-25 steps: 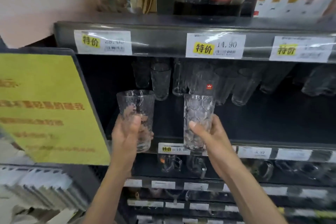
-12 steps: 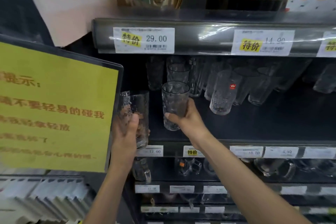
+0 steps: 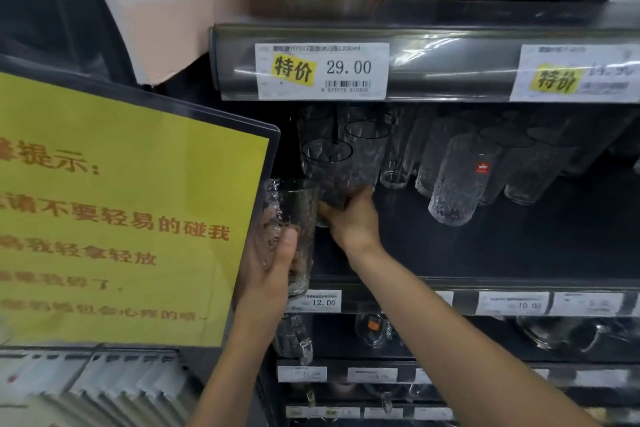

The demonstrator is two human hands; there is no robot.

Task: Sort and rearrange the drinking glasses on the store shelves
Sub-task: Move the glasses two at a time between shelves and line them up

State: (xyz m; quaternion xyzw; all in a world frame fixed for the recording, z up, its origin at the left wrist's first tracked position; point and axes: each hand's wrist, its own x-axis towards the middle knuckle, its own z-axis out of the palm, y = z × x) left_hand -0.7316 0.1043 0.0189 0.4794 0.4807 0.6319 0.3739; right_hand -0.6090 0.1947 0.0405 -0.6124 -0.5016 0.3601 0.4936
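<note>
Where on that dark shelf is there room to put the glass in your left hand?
The shelf front is bare from the right hand rightward, in front of the red-sticker glass; the left hand should fit its patterned glass there. The back row is crowded, and the left corner is tight where the right hand grips a second glass.

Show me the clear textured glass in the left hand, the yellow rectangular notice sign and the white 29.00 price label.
clear textured glass [image 3: 292,204] in left hand [image 3: 270,270], head view, upper wall.
yellow rectangular notice sign [image 3: 138,201], head view, sheet middle.
white price label [image 3: 322,71], head view, centre.
</note>
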